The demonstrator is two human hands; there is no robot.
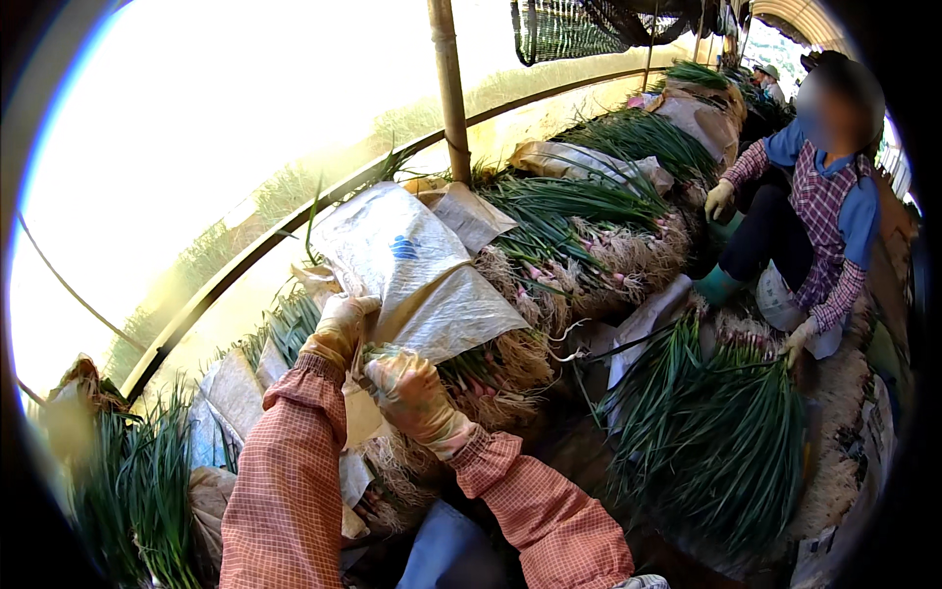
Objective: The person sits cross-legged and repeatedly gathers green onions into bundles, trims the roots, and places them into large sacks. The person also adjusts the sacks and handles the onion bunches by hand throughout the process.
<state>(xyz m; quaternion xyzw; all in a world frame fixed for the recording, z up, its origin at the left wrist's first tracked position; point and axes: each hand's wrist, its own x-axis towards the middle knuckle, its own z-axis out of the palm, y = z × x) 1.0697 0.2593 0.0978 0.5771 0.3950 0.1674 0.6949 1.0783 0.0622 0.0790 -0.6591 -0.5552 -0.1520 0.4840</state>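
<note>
A white woven plastic sack [417,285] with a blue mark lies spread over bundles of green onions. My left hand [340,329], in a stained yellowish glove, is closed on its near left edge. Close beside it, to the right and slightly lower, my right hand [417,396] in a similar glove is curled shut at the same near edge; its fingertips are partly hidden. Below the sack's right side, rooty onion ends [496,378] with pinkish stems stick out, near my right hand.
More green onions [589,221] are piled along the plastic wall, some under sacks. A bamboo post [450,93] rises behind the sack. At right a crouching co-worker [819,196] in gloves touches a large onion bundle [711,422]. Other onion leaves [132,491] stand at lower left.
</note>
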